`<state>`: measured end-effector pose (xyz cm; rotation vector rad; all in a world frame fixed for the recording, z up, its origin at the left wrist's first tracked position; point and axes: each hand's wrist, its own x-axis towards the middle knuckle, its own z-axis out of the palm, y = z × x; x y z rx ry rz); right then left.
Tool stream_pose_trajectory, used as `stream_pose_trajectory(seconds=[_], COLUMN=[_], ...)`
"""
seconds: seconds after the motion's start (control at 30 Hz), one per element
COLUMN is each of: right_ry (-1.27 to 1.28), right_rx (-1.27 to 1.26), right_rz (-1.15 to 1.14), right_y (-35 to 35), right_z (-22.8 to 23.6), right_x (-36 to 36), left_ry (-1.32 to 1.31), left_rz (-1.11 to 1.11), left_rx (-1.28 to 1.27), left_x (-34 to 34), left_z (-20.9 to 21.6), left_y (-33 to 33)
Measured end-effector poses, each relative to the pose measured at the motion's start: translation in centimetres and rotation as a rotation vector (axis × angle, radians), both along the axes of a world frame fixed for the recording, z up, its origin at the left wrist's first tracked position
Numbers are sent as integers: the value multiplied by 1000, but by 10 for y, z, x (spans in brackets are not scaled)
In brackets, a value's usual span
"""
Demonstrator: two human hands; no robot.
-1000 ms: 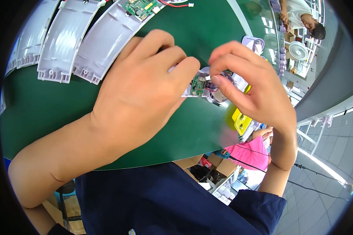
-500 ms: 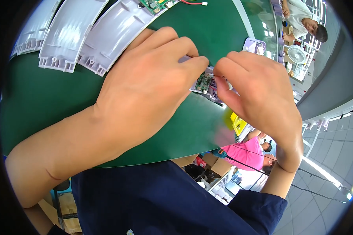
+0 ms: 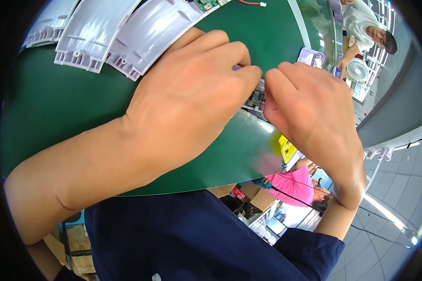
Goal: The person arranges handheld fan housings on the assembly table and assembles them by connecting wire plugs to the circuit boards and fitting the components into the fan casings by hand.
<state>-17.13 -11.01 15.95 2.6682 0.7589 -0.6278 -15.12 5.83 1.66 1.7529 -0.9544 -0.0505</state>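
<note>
My left hand point(image 3: 192, 93) is closed, its fingers curled round a pale lilac plastic housing that shows only in small part. Inside that housing sits a small green circuit board point(image 3: 255, 99), visible in the gap between my hands. Close against its right side, my right hand point(image 3: 309, 100) is closed in a pinch. Its fingertips are hidden behind the knuckles, so what they hold cannot be made out. Both hands are over the green work surface point(image 3: 211, 159).
Curved pale lilac plastic shells point(image 3: 91, 33) lie at the upper left. One carries a green board point(image 3: 208, 3) beside a red wire point(image 3: 251, 3). Beyond my right hand lie another lilac part point(image 3: 311, 57) and a yellow object point(image 3: 287, 149). Two people point(image 3: 293, 187) work nearby.
The whole view has shifted slightly, with shells and hands appearing further right. My right hand now covers more of the circuit board and housing, and its fingers are curled tighter.
</note>
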Motion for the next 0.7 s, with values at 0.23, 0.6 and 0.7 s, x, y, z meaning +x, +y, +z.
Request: stream_pose_trajectory(seconds=[0.23, 0.6, 0.7], right_ry=[-7, 71, 62], right_rx=[-55, 30, 40], right_rz=[71, 44, 58], right_y=[6, 0, 0], right_z=[-1, -3, -7], right_x=[-2, 2, 4], left_ry=[6, 95, 123], left_rz=[16, 54, 56], left_rx=[-3, -23, 25], left_x=[-2, -2, -2], left_z=[-3, 0, 0], left_y=[-2, -1, 0])
